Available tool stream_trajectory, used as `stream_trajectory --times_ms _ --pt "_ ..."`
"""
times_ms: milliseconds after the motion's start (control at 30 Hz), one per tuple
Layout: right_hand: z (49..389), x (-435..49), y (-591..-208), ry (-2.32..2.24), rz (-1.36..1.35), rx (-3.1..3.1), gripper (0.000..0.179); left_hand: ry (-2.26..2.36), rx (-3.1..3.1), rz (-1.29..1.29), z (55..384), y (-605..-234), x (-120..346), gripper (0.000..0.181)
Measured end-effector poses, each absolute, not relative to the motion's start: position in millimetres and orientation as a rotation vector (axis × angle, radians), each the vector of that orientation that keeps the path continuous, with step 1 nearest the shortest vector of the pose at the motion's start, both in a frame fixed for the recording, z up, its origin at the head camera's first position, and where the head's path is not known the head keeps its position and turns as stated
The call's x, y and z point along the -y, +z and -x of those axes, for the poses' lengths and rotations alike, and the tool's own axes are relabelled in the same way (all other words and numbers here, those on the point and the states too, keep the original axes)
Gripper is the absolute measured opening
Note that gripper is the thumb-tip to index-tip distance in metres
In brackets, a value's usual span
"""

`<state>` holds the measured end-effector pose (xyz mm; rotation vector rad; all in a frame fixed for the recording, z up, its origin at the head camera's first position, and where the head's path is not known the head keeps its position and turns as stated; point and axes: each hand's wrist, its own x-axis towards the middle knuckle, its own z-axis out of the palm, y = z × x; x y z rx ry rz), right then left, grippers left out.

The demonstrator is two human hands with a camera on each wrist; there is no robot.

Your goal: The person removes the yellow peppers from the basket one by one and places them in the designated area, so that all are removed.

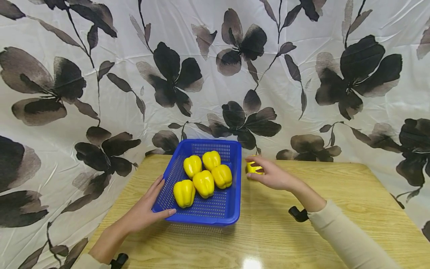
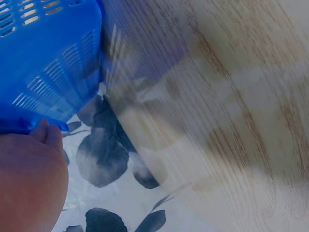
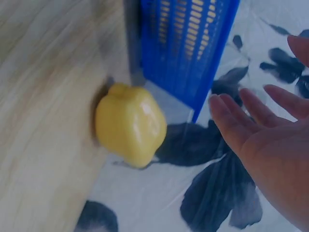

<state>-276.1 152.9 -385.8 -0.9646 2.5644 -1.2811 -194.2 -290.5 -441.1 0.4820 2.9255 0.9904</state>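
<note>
A blue perforated plastic basket (image 1: 215,220) stands on the table with several yellow bell peppers (image 1: 203,184) lying in it. My left hand (image 1: 142,209) rests on the near left corner of the basket, fingers along its left side and thumb on the front rim. In the left wrist view, fingertips touch the rim. Another yellow bell pepper (image 3: 129,124) lies on the table just right of the basket, partly hidden by my right hand (image 1: 268,173) in the head view. The right wrist view shows the right hand's fingers spread and apart from that pepper.
The light wooden table (image 1: 329,194) carries everything. Behind its far edge hangs a white cloth (image 1: 208,97) with dark flowers. A black strap end (image 1: 298,214) sticks out under the right wrist, and another black piece (image 1: 119,260) shows near the left wrist.
</note>
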Motion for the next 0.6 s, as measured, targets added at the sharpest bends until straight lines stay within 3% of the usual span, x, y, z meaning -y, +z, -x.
stream_trajectory --times_ms 600 --pt "273.9 -102.2 -380.7 -1.007 1.177 -2.725 0.060 0.973 -2.944 -0.490 194.9 -441.7 292.0 0.108"
